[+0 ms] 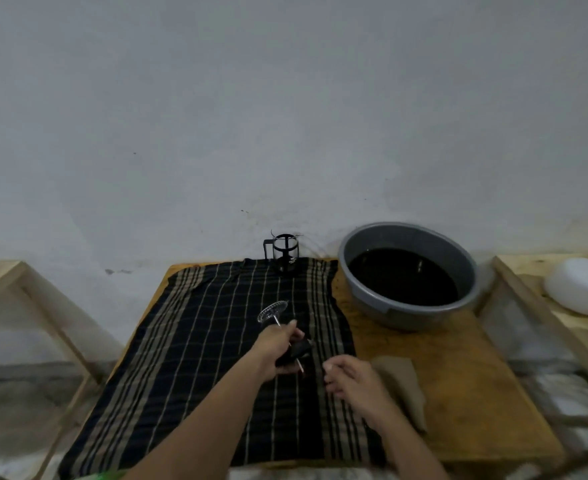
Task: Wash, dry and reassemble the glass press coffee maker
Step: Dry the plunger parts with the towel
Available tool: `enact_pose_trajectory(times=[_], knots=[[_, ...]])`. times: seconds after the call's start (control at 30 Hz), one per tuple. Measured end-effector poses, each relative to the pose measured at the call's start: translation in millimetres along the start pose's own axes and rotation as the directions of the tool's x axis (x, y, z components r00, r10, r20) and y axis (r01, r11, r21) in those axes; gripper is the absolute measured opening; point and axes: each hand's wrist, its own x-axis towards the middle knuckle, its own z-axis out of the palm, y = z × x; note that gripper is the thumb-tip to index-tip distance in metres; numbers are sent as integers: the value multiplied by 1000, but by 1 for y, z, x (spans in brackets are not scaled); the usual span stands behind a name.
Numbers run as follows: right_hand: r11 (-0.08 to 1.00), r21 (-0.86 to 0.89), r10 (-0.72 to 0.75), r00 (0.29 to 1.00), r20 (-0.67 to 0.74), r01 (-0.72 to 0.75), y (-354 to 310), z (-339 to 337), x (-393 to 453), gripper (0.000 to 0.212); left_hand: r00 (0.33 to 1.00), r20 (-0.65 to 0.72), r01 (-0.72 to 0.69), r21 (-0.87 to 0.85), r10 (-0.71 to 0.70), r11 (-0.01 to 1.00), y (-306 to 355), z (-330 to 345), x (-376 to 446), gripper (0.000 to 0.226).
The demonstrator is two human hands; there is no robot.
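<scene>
My left hand [277,348] grips the plunger [273,311] of the coffee press by its thin metal rod, over the checked cloth [199,358]. The round filter disc points up and away from me, and the black lid [301,348] sits on the rod beside my fingers. My right hand [349,377] hovers just right of the rod's lower end, fingers curled, pinching something small that I cannot make out. The glass carafe [284,252] in its black frame stands upright at the cloth's far edge, near the wall.
A grey basin [407,233] of dark water sits at the wooden table's [459,393] far right. A folded tan cloth [403,379] lies right of my right hand. Wooden frames flank the table, and white bowls [580,285] rest on the right-hand one.
</scene>
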Motion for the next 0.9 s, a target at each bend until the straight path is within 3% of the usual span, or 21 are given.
enact_pose_trajectory(times=[0.1, 0.27, 0.33, 0.47, 0.53, 0.6, 0.63, 0.7, 0.77, 0.83, 0.9], knots=[[959, -283, -57, 959, -277, -25, 29, -36, -4, 15, 998, 35, -59, 170, 54, 984, 5, 5, -11, 30], [684, -728, -62, 990, -123, -48, 79, -36, -6, 61, 993, 78, -109, 283, 91, 953, 0, 15, -30, 23], [624, -778, -134, 973, -190, -66, 88, -30, -7, 59, 991, 89, -120, 298, 98, 947, -3, 18, -37, 23], [632, -771, -223, 935, -275, -77, 90, -28, -5, 28, 983, 100, -177, 351, 151, 919, -10, 17, -50, 25], [787, -614, -201, 916, -347, -60, 84, -33, -2, 20, 973, 115, -231, 413, 201, 881, -13, 10, -56, 27], [985, -154, 14, 917, -399, -82, 66, -43, -4, 18, 955, 161, -297, 491, 250, 819, -14, 1, -57, 26], [989, 117, 131, 922, -365, -94, 55, -50, -5, 17, 946, 181, -325, 534, 270, 781, -14, -2, -56, 26], [838, 543, 222, 941, -256, -50, 32, -61, -9, 17, 927, 208, -371, 616, 311, 695, -11, -6, -52, 25], [604, 795, 152, 971, -187, 58, 8, -67, -14, 18, 912, 238, -404, 664, 334, 629, -6, -8, -48, 24], [474, 869, 25, 984, -176, 143, -17, -68, -20, 20, 899, 273, -430, 695, 342, 577, -1, -8, -45, 23], [538, 819, -99, 980, -173, 199, -40, -61, -23, 21, 883, 327, -464, 720, 337, 516, 6, -5, -40, 24]])
